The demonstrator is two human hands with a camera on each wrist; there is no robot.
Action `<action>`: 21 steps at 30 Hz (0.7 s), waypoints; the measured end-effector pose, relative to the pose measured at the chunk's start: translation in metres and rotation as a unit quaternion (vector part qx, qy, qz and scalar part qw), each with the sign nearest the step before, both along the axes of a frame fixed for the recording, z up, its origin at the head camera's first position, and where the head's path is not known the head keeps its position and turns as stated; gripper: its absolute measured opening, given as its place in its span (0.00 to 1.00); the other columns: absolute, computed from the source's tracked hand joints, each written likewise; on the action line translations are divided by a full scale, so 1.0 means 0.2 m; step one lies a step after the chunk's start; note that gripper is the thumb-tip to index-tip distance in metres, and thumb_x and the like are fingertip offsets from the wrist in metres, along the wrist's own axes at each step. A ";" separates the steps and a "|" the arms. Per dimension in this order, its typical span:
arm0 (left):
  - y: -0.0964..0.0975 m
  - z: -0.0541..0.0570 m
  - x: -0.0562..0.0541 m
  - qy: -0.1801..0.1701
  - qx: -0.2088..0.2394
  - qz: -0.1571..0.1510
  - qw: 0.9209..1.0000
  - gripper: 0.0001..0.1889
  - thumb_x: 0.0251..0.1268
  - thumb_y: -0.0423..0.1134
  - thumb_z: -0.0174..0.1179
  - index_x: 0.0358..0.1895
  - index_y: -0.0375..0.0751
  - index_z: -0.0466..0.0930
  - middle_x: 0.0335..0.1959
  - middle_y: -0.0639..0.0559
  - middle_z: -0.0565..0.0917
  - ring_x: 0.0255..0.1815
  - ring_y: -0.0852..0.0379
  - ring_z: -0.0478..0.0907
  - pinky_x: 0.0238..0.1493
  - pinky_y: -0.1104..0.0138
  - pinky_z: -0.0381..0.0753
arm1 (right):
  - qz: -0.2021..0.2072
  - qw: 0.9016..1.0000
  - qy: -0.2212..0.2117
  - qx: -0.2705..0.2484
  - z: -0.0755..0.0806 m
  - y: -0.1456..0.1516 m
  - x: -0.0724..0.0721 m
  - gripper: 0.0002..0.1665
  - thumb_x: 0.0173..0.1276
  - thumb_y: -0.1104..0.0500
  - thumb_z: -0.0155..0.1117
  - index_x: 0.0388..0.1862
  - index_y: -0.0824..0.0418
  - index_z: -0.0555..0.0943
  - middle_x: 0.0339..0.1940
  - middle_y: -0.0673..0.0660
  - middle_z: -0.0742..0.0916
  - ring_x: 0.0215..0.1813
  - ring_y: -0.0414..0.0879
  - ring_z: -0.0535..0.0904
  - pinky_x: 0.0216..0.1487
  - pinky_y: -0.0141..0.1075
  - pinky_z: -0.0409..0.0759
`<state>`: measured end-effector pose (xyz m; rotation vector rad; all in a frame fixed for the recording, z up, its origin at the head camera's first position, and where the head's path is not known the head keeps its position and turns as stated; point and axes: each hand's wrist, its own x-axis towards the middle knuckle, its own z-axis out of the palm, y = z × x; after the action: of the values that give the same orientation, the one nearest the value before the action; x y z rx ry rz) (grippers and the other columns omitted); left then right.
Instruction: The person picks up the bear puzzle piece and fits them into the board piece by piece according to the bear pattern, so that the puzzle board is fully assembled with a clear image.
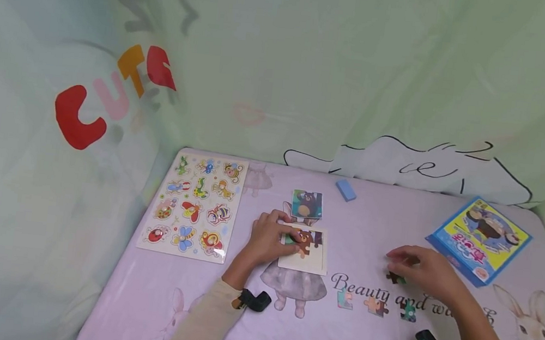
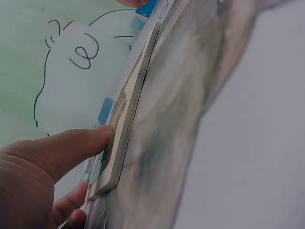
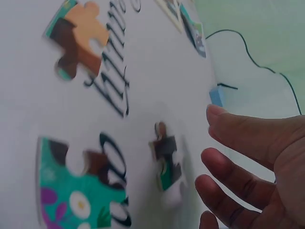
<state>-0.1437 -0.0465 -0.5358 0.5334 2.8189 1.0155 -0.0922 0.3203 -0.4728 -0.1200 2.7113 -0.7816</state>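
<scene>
My left hand (image 1: 268, 235) holds a small wooden puzzle board (image 1: 303, 263) at its left side. The thumb lies on the partly assembled brown bear picture (image 1: 304, 240); the other fingers are around the board's edge. In the left wrist view the board (image 2: 125, 138) appears edge-on. Over the table to the right, my right hand (image 1: 423, 269) has loosely bent, spread fingers with nothing between them. Just beyond its fingertips is a brown and green puzzle piece (image 3: 167, 155), apart from them. Closer to me are three more pieces: pale (image 1: 345, 298), brown-orange (image 1: 377, 306) and green (image 1: 408, 311).
A square bear picture card (image 1: 307, 204) lies behind the board. A blue block (image 1: 346, 190) is farther back. A large insect puzzle board (image 1: 192, 206) lies at left, and a blue and yellow box (image 1: 480, 239) at right. Curtains (image 1: 360, 74) hang behind the table.
</scene>
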 end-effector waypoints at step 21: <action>0.00 0.01 0.01 0.000 0.008 0.003 1.000 0.08 0.57 0.52 0.74 0.39 0.61 0.92 0.61 0.55 0.76 0.59 0.50 0.67 0.57 0.53 0.64 | 0.008 1.000 -0.003 0.029 -0.08 0.14 0.04 0.21 0.57 0.51 0.80 0.49 0.54 0.87 0.42 0.51 0.87 0.43 0.47 0.76 0.36 0.31 0.74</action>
<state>-0.1419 -0.0459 -0.5339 0.5266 2.8165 1.0391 -0.0833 0.3485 -0.4895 -0.1268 2.7204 -0.6970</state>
